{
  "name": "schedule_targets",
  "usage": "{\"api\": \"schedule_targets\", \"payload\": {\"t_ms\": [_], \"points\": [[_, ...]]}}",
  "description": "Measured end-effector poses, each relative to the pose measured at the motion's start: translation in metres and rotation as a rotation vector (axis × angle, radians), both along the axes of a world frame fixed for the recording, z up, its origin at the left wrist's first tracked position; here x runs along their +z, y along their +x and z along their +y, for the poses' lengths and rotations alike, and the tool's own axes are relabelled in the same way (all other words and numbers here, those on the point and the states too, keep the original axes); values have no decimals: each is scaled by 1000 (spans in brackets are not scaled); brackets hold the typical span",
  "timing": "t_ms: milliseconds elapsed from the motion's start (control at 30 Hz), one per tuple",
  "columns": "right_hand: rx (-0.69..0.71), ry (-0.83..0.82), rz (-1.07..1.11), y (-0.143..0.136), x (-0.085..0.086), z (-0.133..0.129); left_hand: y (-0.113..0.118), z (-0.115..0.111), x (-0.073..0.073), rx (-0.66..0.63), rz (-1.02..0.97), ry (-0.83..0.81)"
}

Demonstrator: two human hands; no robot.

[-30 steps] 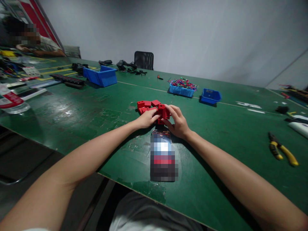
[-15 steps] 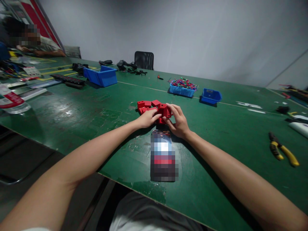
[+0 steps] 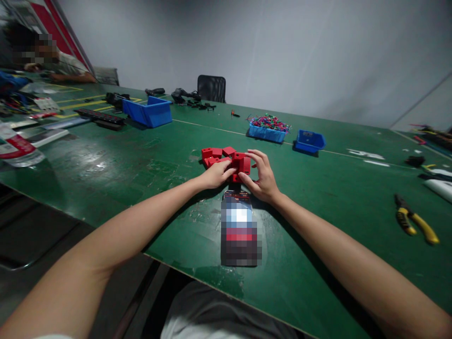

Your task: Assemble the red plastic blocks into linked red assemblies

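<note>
Several small red blocks lie in a cluster on the green table, straight ahead of me. My left hand has its thumb and fingers closed at the near side of a red block at the cluster's right end; the fingertips are partly hidden. On the other side, my right hand curves round the same block with thumb and fingers apart. Its thumb tip is at the block's near edge, and a bit of red shows between its fingers. A phone lies face up just below both hands.
A blue bin of colourful bits and a smaller blue bin stand beyond the hands. Further left is a larger blue bin. Yellow-handled pliers lie right; a bottle is left. Another person sits far left.
My right fingers have spread and drawn slightly off the red block, so more of its right face shows. My left hand has stayed almost still.
</note>
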State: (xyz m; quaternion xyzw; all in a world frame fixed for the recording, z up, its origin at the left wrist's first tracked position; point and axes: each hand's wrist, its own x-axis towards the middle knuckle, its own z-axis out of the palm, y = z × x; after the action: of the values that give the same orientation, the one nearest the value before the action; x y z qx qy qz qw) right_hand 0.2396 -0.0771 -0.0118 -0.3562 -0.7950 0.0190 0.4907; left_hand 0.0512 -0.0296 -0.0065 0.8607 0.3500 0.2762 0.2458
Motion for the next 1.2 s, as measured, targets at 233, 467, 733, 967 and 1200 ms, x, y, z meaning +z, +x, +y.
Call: {"api": "schedule_targets", "payload": {"t_ms": [233,467,733,967,1200], "points": [[163,-391,230,-1,-3,1,0,1,-2,30,17,-5],[234,-549,396,-1,-3,5,1,1,-2,60,34,-18],[271,-699,502,0,-5,10,0,2,-3,50,29,22],[351,-762,488,1,-2,11,-1,1,-3,42,29,6],[346,-773,454,2,-1,10,-1,1,-3,40,27,0]]}}
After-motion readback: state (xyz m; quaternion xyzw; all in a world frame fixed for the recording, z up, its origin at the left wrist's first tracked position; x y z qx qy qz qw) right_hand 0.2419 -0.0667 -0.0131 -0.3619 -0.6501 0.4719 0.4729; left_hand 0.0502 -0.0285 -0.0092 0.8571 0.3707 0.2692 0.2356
